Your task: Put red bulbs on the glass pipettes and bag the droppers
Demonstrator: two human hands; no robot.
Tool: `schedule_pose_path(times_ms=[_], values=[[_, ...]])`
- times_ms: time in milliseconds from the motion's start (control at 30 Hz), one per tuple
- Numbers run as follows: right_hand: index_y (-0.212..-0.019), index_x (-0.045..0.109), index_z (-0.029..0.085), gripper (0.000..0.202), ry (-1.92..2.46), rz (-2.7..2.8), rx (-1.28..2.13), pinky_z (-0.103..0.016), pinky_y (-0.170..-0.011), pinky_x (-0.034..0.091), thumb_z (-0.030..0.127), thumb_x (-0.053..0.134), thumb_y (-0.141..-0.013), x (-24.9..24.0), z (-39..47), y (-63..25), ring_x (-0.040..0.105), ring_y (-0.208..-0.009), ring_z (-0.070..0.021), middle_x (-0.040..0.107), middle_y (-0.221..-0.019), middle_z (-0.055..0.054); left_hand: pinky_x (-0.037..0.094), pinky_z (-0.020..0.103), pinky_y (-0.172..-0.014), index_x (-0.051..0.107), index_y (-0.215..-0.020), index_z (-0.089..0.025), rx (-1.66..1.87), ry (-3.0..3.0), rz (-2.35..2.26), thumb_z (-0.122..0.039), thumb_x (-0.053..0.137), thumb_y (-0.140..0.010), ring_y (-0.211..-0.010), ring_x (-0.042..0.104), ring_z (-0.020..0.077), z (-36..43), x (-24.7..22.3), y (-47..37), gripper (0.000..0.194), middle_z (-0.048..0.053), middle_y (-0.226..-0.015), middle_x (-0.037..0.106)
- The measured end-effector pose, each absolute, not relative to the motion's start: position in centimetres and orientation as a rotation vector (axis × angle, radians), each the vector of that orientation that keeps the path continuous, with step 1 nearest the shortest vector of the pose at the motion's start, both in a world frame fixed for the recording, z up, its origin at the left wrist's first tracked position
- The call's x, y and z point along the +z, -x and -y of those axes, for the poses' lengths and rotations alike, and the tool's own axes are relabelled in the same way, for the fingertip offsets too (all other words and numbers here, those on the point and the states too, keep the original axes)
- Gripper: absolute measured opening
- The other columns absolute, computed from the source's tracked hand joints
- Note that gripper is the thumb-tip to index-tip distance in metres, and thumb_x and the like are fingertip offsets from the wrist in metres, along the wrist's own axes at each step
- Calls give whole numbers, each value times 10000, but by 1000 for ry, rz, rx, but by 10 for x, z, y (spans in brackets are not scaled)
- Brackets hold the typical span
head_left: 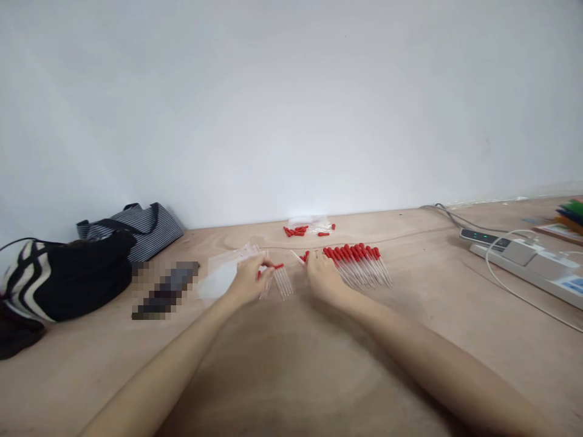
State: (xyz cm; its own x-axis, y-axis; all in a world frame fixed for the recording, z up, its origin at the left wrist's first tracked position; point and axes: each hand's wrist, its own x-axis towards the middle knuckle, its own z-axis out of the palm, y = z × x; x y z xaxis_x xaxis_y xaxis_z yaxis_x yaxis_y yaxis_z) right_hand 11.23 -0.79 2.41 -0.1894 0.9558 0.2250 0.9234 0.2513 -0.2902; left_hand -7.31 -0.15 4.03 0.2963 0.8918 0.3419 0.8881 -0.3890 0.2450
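My left hand (250,277) is closed in a pinch, its fingertips at a red rubber piece (279,266). Several thin clear tubes (283,283) fan out just below those fingertips. Another small red piece shows under the fingers; what exactly they grip is hidden. My right hand (324,276) has its fingers curled round a dropper (298,257), whose clear tube sticks out to the left beside a bit of red. Against that hand's right side lies a slanted row of glass droppers with red bulbs (353,252), tips toward me.
Clear plastic bags (218,273) lie left of my left hand. Loose red bulbs (296,231) and clear tubes sit near the wall. Further left are a blurred dark object (166,291), a black cloth (91,279) and a striped bag (150,227). A power strip (532,267) with cables is at right.
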Motion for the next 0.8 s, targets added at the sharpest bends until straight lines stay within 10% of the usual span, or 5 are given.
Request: schedule_pose_path(times_ms=[167, 400, 800], values=[[-778, 475, 161, 149, 1218, 2109, 202, -264, -604, 373, 151, 336, -830, -6, 32, -177, 475, -633, -144, 546, -720, -38, 321, 366, -795, 561, -879, -205, 664, -2654, -1349, -211, 467, -794, -838, 558, 188, 56, 17, 35, 127, 14, -859, 633], [-1084, 480, 175, 340, 1060, 2129, 221, -287, -690, 422, 66, 330, -799, -18, 60, -209, 513, -760, -154, 541, -866, -77, 355, 330, -716, 631, -922, -243, 624, -2625, -1256, -203, 450, -810, -829, 551, 181, 71, 2, 19, 216, 32, -870, 599], [-814, 559, 185, 161, 1068, 2131, 368, -309, -703, 327, 223, 405, -845, -12, 75, -183, 525, -626, -121, 608, -693, -9, 310, 357, -791, 541, -836, -219, 718, -2415, -1346, -231, 428, -836, -804, 563, 161, 65, 0, 20, 113, -27, -821, 640]])
